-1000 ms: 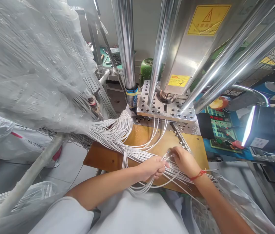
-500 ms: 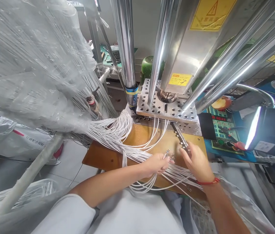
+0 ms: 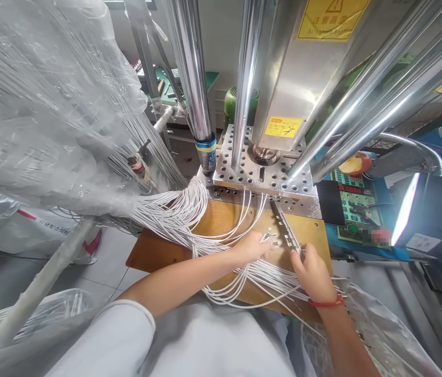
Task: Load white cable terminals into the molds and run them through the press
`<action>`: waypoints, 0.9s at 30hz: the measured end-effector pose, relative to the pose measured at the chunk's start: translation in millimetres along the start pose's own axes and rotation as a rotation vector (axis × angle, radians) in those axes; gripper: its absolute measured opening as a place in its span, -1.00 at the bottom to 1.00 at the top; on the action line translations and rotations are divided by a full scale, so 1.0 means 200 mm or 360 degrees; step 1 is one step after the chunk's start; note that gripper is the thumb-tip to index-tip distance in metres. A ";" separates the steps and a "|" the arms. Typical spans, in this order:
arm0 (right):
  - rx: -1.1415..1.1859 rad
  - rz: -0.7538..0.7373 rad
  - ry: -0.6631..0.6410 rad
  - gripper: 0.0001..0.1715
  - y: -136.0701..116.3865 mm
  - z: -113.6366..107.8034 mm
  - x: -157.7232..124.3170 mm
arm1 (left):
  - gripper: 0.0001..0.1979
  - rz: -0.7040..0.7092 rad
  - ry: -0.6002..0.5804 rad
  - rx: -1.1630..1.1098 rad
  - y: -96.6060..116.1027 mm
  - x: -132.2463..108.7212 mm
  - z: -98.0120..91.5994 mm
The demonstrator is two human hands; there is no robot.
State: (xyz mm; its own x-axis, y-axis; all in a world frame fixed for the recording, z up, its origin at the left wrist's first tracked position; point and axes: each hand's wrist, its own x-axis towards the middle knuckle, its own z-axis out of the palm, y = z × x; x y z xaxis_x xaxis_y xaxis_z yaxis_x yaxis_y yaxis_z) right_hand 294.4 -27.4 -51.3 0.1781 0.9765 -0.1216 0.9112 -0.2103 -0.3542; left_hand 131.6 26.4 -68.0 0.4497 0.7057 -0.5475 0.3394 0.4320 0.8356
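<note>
My left hand [image 3: 252,248] is closed around several white cables, whose metal connector ends [image 3: 270,236] stick out past the fingers. The near end of a dark, slotted metal bar [image 3: 285,226] is pinched in my right hand [image 3: 312,268]. Its far end reaches the lower edge of the press plates. Beneath both hands, a bundle of white cables [image 3: 201,242] runs across the brown board [image 3: 303,222]. A few white cables [image 3: 260,205] curve up from the bundle to the press.
The perforated press plate [image 3: 226,175] stands ahead between chrome columns [image 3: 195,68]. Plastic-wrapped cables [image 3: 59,104] hang at left. On the right are a control panel [image 3: 356,201], an apple [image 3: 356,163] and a bright lamp [image 3: 405,209].
My right hand has moved down and slightly left, and more of the bar now shows from under the press. My left hand still holds the cables. The camera view has shifted slightly.
</note>
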 end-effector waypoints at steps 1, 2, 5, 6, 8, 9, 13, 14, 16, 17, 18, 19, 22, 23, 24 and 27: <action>0.0097 -0.0008 -0.0030 -0.66 -0.01 0.00 -0.02 | -0.74 -0.0011 -0.0014 0.0034 -0.01 0.02 0.00; 0.0167 -0.0035 -0.0057 -0.64 -0.02 0.01 -0.03 | -0.74 -0.0021 -0.0041 0.0054 -0.01 0.03 0.01; 0.0229 -0.0103 -0.0092 -0.59 -0.04 0.02 -0.05 | -0.74 -0.0032 -0.0113 0.0069 -0.02 0.05 0.03; 0.0231 -0.0103 -0.0091 -0.57 -0.04 0.03 -0.06 | -0.74 -0.0033 -0.0136 0.0065 -0.01 0.05 0.04; 0.0230 -0.0105 -0.0076 -0.56 -0.05 0.04 -0.06 | -0.76 -0.0049 -0.0179 0.0058 -0.01 0.05 0.05; 0.0225 -0.0112 -0.0072 -0.57 -0.05 0.04 -0.06 | -0.77 -0.0057 -0.0192 0.0057 -0.01 0.05 0.05; 0.0213 -0.0107 -0.0042 -0.59 -0.05 0.05 -0.06 | -0.76 -0.0072 -0.0156 0.0050 -0.01 0.06 0.05; 0.0216 -0.0105 -0.0032 -0.59 -0.05 0.05 -0.06 | -0.76 -0.0071 -0.0134 0.0041 -0.02 0.06 0.05; 0.0205 -0.0100 -0.0016 -0.58 -0.05 0.05 -0.06 | -0.78 -0.0069 -0.0097 0.0023 -0.02 0.06 0.05; 0.0186 -0.0097 -0.0014 -0.57 -0.05 0.05 -0.06 | -0.78 -0.0064 -0.0086 0.0016 -0.02 0.06 0.05; 0.0160 -0.0094 -0.0015 -0.58 -0.05 0.05 -0.06 | -0.79 -0.0057 -0.0082 0.0009 -0.03 0.06 0.05; 0.0132 -0.0090 -0.0017 -0.58 -0.05 0.05 -0.06 | -0.79 -0.0048 -0.0091 0.0002 -0.03 0.06 0.05; 0.0057 -0.0087 -0.0012 -0.60 -0.06 0.06 -0.07 | -0.78 0.0000 -0.0143 0.0005 -0.04 0.06 0.05; 0.0035 -0.0089 -0.0005 -0.60 -0.06 0.07 -0.07 | -0.78 0.0019 -0.0160 0.0018 -0.04 0.06 0.05; 0.0007 -0.0092 0.0005 -0.60 -0.07 0.07 -0.08 | -0.77 0.0040 -0.0173 0.0031 -0.04 0.06 0.05; -0.0112 -0.0104 0.0060 -0.56 -0.08 0.09 -0.09 | -0.74 0.0079 -0.0210 0.0065 -0.03 0.04 0.06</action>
State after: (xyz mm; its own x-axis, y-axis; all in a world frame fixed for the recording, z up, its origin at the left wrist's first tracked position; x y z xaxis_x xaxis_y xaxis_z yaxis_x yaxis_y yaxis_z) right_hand 270.4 -42.7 -59.9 0.1304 0.9893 -0.0651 0.9449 -0.1439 -0.2941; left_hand 143.1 21.7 -77.6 0.5705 0.6447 -0.5088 0.3460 0.3732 0.8608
